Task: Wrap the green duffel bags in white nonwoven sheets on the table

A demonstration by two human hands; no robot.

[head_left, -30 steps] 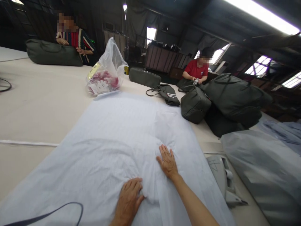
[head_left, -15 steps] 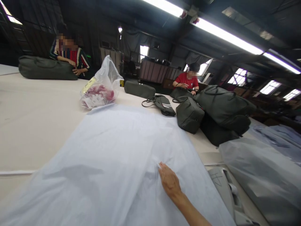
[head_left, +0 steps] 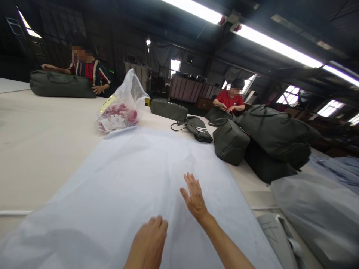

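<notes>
Dim workshop, tube lights (head_left: 277, 45) above a pale table (head_left: 70, 142). Right hand (head_left: 195, 200) is released: fingers spread, palm down over the white sheet (head_left: 117, 186); contact not clear. Left hand (head_left: 147, 243), beside it and nearer the wearer, has fingers curled over the same sheet; thumb hidden, can't tell if it's pinching any. Sheet lies on the table, under and around both hands. My read: light, limp, creases easily, probably slides; best held by its free edges. Grey tool (head_left: 276, 237) sits right of the hands, beside translucent plastic (head_left: 316, 216). Ahead-left of them: clear plastic bag (head_left: 131, 89) holding pinkish stuff (head_left: 123, 111) and white papers (head_left: 113, 122). Ahead-right: boxy dark bag (head_left: 231, 144) and bulging large bag (head_left: 280, 132), contents hidden.
</notes>
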